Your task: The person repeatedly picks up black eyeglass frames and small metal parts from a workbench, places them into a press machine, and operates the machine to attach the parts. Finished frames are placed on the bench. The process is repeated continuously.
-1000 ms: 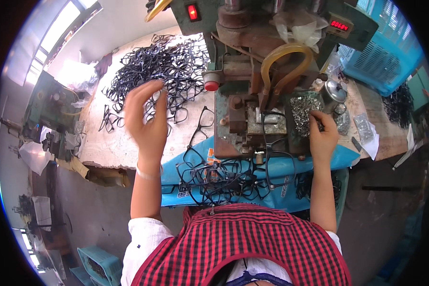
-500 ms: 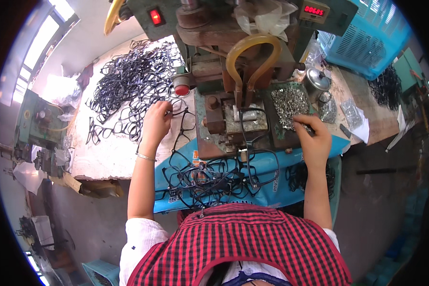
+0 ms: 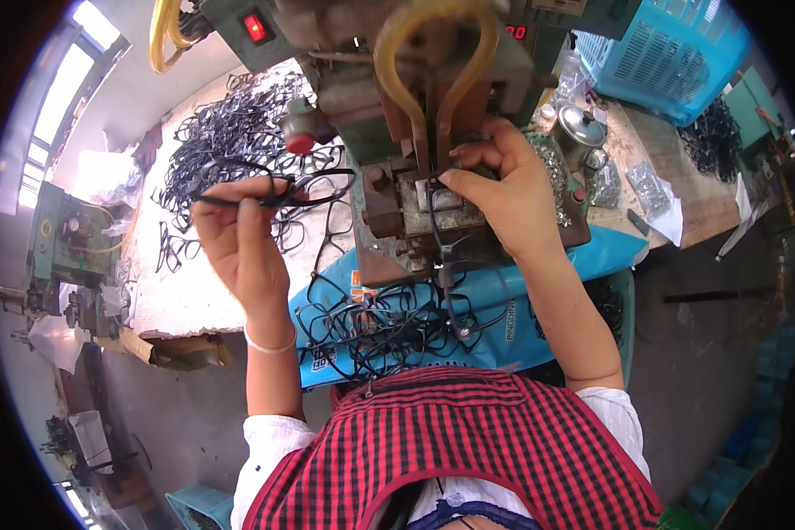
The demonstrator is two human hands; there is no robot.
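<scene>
My left hand (image 3: 252,256) is raised over the left of the bench, its fingers closed on a black eyeglass frame (image 3: 327,184). At the press (image 3: 393,190), my right hand (image 3: 514,203) pinches beside the work block, thumb and forefinger close together; what lies between them is too small to make out. Another black eyeglass frame (image 3: 442,252) sits in the press with one end at the block, its lower part hanging toward me. Behind my right hand, a tray of small metal parts (image 3: 555,177) is partly hidden. A yellow hose (image 3: 389,66) loops down in front of the press head.
A large heap of black eyeglass frames (image 3: 221,128) covers the bench at the left. More frames (image 3: 389,331) lie on a blue plastic sheet (image 3: 605,252) close to me. A lidded metal pot (image 3: 583,128), bags of small parts (image 3: 603,187) and a blue basket (image 3: 658,62) stand at the right.
My left hand has lifted an eyeglass frame from the heap side, nearer my view. My right hand has moved from the metal parts leftward to the press block.
</scene>
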